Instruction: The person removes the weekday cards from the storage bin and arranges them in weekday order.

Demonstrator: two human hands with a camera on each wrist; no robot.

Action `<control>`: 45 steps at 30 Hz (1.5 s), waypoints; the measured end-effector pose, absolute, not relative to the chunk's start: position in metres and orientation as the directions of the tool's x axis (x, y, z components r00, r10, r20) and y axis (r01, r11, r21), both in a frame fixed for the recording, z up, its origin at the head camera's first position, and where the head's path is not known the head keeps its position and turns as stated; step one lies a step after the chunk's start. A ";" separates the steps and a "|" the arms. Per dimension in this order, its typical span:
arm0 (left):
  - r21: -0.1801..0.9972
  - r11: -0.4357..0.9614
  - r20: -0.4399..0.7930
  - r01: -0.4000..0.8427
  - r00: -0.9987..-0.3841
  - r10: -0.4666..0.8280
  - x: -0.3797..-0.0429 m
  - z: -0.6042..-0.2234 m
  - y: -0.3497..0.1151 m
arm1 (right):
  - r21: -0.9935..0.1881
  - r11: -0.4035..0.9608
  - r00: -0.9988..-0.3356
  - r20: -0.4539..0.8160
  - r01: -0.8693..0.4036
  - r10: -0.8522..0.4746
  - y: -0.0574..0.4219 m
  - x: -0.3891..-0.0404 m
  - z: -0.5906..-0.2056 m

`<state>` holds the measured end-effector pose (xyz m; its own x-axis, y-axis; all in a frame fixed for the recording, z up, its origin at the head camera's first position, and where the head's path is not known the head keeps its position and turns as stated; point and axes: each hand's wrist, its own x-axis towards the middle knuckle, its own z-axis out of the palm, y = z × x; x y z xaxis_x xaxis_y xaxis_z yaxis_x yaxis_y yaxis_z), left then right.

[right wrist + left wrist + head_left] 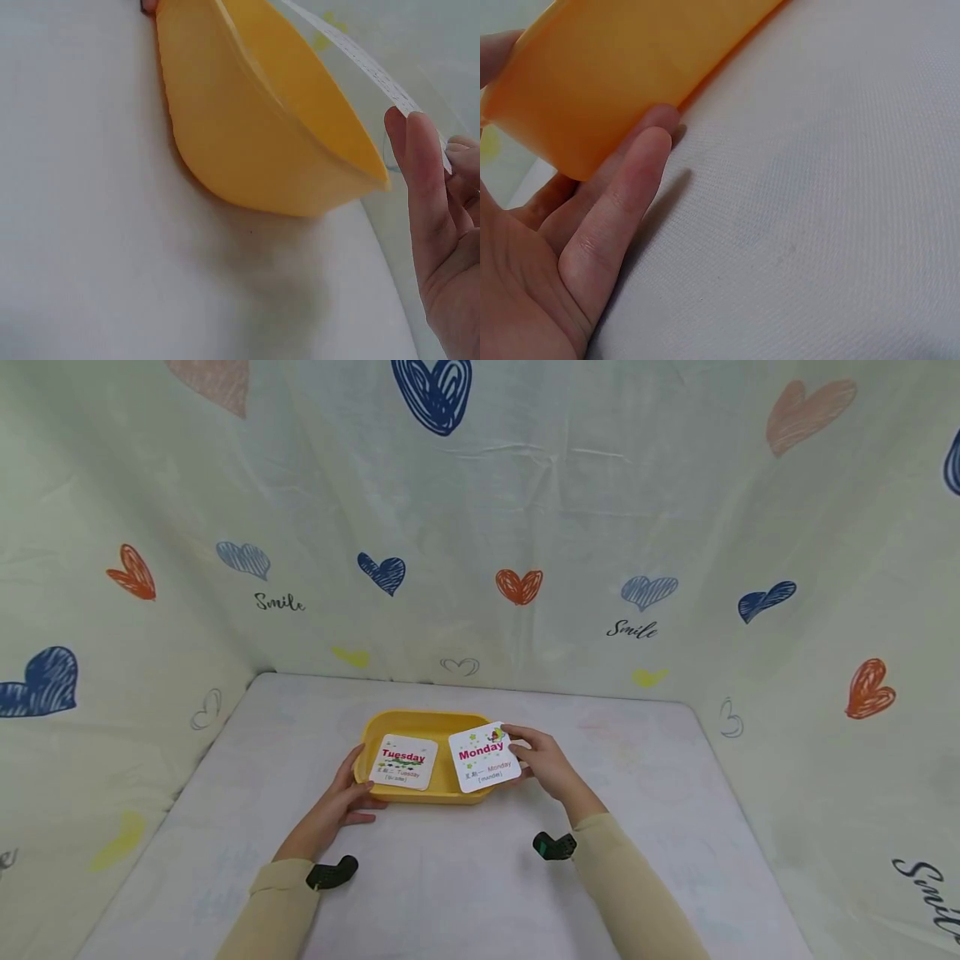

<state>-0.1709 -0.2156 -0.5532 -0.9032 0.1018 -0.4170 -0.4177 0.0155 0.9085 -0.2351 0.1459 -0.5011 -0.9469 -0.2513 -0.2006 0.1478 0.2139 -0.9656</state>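
Note:
A yellow plastic tray (420, 720) is near the middle of the table, its outer wall (630, 67) close up in the left wrist view. My left hand (339, 800) holds the tray's left end, thumb at the rim and fingers along the outer wall. Inside the tray, toward its left, lies a square white card printed "Tuesday" (403, 762). Over the tray's right end my right hand (546, 767) pinches a similar "Monday" card (484, 757) by its right edge, tilted above the rim. That card shows nearly edge-on between thumb and fingers in the right wrist view.
A white cloth covers the table (450, 885). Behind it and at both sides hangs a pale curtain (562, 510) printed with hearts and "Smile". Dark devices (555, 846) are worn at both wrists, by the cream sleeves.

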 end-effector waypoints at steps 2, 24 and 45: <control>0.907 0.015 -0.419 -0.420 -0.903 0.098 -0.172 -0.553 -0.217 | -0.967 0.200 -0.953 -0.199 0.155 -0.226 0.154 -0.237 -0.503; 0.908 0.013 -0.418 -0.419 -0.903 0.094 -0.173 -0.558 -0.214 | -0.970 0.172 -0.982 -0.184 0.175 -0.041 0.221 -0.261 -0.520; 0.905 -0.001 -0.424 -0.426 -0.901 0.093 -0.175 -0.559 -0.216 | -0.937 0.251 -0.970 -0.236 0.243 0.060 0.220 -0.293 -0.566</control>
